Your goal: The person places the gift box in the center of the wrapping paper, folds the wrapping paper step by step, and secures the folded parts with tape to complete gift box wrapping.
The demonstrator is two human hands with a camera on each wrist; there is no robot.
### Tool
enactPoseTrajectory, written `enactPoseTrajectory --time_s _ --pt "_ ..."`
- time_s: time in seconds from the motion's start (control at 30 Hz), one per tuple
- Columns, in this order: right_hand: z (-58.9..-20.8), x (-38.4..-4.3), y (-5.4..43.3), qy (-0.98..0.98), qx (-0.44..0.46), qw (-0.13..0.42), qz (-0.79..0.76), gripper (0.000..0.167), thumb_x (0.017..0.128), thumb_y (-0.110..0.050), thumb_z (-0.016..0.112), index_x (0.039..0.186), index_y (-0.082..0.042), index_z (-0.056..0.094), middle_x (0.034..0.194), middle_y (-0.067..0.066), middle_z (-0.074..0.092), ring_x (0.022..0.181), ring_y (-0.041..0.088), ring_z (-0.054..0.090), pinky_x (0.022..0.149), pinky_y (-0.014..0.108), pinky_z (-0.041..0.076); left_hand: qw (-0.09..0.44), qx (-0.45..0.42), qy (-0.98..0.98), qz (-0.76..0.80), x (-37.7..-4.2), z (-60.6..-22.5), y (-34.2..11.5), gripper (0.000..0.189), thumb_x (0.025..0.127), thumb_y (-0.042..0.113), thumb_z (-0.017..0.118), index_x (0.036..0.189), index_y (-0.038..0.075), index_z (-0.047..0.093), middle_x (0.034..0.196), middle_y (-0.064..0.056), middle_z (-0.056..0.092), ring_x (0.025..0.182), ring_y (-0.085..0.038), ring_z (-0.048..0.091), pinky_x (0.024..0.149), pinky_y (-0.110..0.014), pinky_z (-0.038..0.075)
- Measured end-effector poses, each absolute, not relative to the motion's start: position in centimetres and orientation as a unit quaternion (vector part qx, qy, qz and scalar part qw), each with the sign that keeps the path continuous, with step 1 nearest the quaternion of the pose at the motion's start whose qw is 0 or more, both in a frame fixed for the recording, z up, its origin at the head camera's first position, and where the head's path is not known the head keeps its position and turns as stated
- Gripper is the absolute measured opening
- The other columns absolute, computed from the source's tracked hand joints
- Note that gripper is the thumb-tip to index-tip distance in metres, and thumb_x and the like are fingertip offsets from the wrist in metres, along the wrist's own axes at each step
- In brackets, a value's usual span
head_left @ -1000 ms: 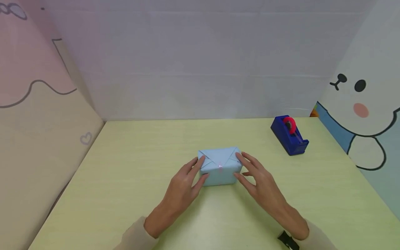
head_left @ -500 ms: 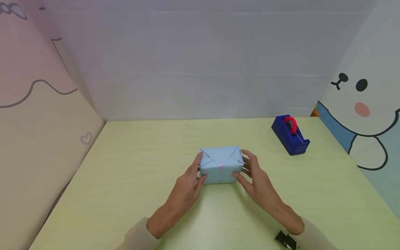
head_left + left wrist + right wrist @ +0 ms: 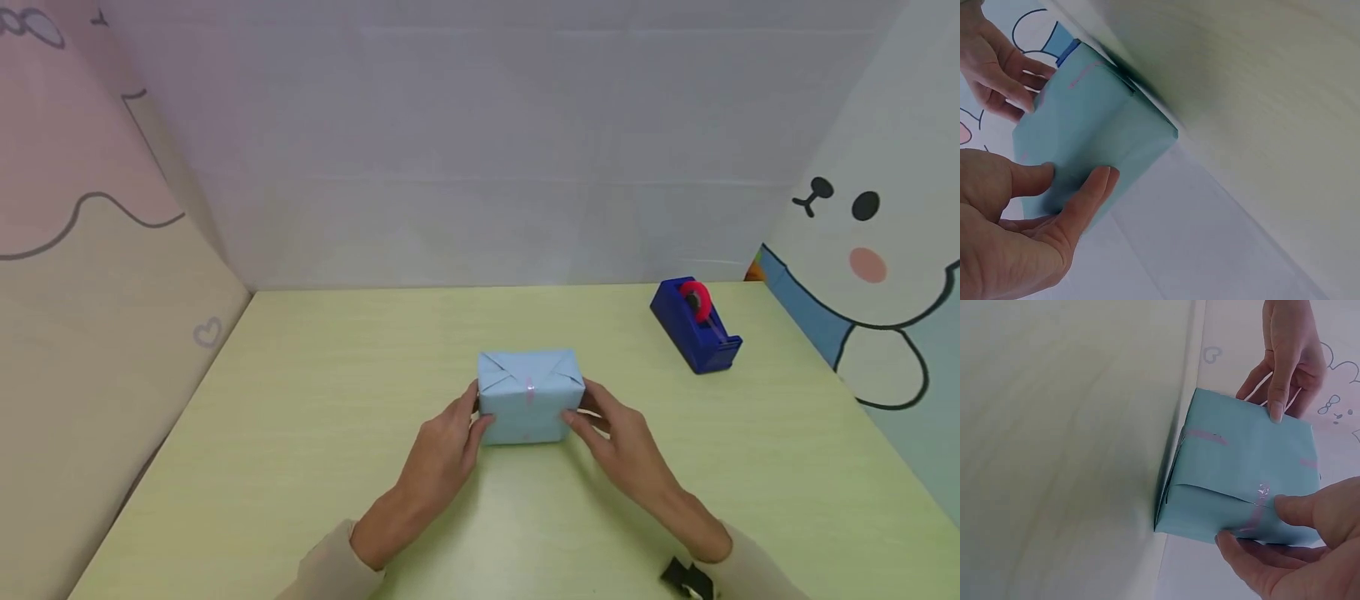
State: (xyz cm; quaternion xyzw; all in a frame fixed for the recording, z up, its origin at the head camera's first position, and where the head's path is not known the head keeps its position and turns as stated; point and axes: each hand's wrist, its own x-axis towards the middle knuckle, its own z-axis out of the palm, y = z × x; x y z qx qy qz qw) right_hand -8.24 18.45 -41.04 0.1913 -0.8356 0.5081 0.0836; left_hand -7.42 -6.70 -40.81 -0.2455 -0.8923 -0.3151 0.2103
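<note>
A box wrapped in light blue paper (image 3: 525, 417) is at the middle of the table, with folded triangular flaps on top and a strip of pinkish tape down its front. My left hand (image 3: 441, 454) grips its left end, thumb on the front face and fingers behind the side. At the opposite end my right hand (image 3: 626, 442) holds it the same way. In the right wrist view, several pink tape strips show on the wrapped box (image 3: 1241, 450), one across a paper seam. The left wrist view shows thumb and fingers of the left hand (image 3: 1029, 231) around a corner.
A blue tape dispenser (image 3: 693, 329) with a red-cored roll stands at the table's back right. Printed panels rise at left and right, with a pale wall (image 3: 480, 150) behind. Beside the right sleeve is a black strap piece (image 3: 686, 577).
Both hands slid from the box's top edges down to its ends and now grip it. The box has tipped, showing more of its front face and less of its top. The tape dispenser stays put.
</note>
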Motion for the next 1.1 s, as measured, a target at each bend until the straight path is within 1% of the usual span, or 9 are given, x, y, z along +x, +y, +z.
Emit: enactPoseTrajectory --time_s 0.1,0.2,0.3,0.4,0.53,0.67,0.8,0.97,1.1 --pt "-40.7 -8.5 18.4 -0.841 0.187 0.096 0.499 0.040 0.100 -0.006 0.067 0.138 0.003 0.057 0.125 0.017 0.070 0.113 0.031 0.070 0.092 0.040 0.057 0.226 -0.247 -0.888 -0.314 -7.6 -40.8 -6.7 0.045 0.096 0.006 0.072 0.132 -0.016 0.055 0.107 -0.023 0.072 0.094 -0.032 0.075 0.076 -0.039 0.062" --pt "-40.5 -8.7 18.4 -0.848 0.180 0.110 0.485 0.039 0.099 -0.007 0.069 0.136 0.003 0.060 0.122 0.017 0.071 0.109 0.031 0.072 0.090 0.042 0.058 0.231 -0.242 -0.886 -0.322 -7.9 -40.7 -6.6 0.045 0.095 0.005 0.072 0.131 -0.016 0.057 0.106 -0.023 0.072 0.092 -0.030 0.075 0.075 -0.038 0.062" --pt "-40.4 -9.0 18.5 -0.856 0.168 0.122 0.473 0.039 0.098 -0.009 0.071 0.134 0.004 0.062 0.119 0.019 0.073 0.105 0.031 0.073 0.087 0.044 0.059 0.221 -0.232 -0.886 -0.335 -8.2 -40.5 -6.4 0.042 0.095 0.006 0.073 0.129 -0.014 0.059 0.105 -0.021 0.074 0.090 -0.027 0.076 0.074 -0.037 0.062" --pt "-40.3 -9.3 18.6 -0.862 0.154 0.126 0.466 0.038 0.097 -0.012 0.072 0.131 0.003 0.064 0.116 0.020 0.074 0.100 0.031 0.075 0.083 0.045 0.060 0.198 -0.222 -0.887 -0.353 -8.5 -40.3 -6.2 0.038 0.095 0.006 0.073 0.126 -0.012 0.061 0.103 -0.018 0.075 0.088 -0.024 0.076 0.073 -0.034 0.062" --pt "-40.1 -9.6 18.6 -0.870 0.145 0.128 0.453 0.036 0.097 -0.015 0.073 0.128 0.002 0.067 0.112 0.018 0.075 0.095 0.029 0.076 0.080 0.043 0.061 0.175 -0.209 -0.887 -0.373 -8.8 -40.1 -6.1 0.036 0.096 0.006 0.072 0.126 -0.012 0.063 0.101 -0.018 0.076 0.085 -0.023 0.076 0.070 -0.032 0.062" --pt "-39.9 -9.9 18.5 -0.878 0.135 0.129 0.441 0.034 0.098 -0.018 0.073 0.125 0.002 0.070 0.108 0.015 0.077 0.090 0.025 0.076 0.077 0.038 0.062 0.178 -0.197 -0.883 -0.386 -9.0 -39.9 -6.0 0.037 0.096 0.007 0.072 0.126 -0.013 0.065 0.099 -0.019 0.077 0.082 -0.024 0.077 0.068 -0.032 0.061" --pt "-39.7 -10.1 18.3 -0.883 0.124 0.120 0.437 0.035 0.098 -0.021 0.072 0.125 0.003 0.071 0.106 0.015 0.077 0.089 0.024 0.075 0.076 0.034 0.061 0.175 -0.187 -0.880 -0.401 -9.3 -39.8 -5.9 0.035 0.097 0.008 0.071 0.124 -0.014 0.066 0.098 -0.021 0.076 0.082 -0.025 0.077 0.069 -0.034 0.062" --pt "-39.7 -10.3 18.2 -0.885 0.118 0.107 0.437 0.037 0.099 -0.022 0.072 0.127 0.003 0.070 0.108 0.015 0.076 0.092 0.025 0.074 0.077 0.036 0.061 0.150 -0.181 -0.878 -0.417 -9.5 -39.9 -5.9 0.035 0.096 0.007 0.073 0.124 -0.012 0.066 0.099 -0.020 0.076 0.083 -0.025 0.077 0.072 -0.034 0.062" --pt "-39.9 -10.5 18.1 -0.888 0.124 0.099 0.432 0.039 0.100 -0.022 0.071 0.129 0.003 0.067 0.109 0.015 0.076 0.093 0.025 0.073 0.077 0.037 0.061 0.133 -0.183 -0.883 -0.411 -9.6 -39.9 -5.9 0.037 0.095 0.006 0.073 0.126 -0.011 0.064 0.102 -0.017 0.075 0.086 -0.025 0.076 0.075 -0.036 0.062"
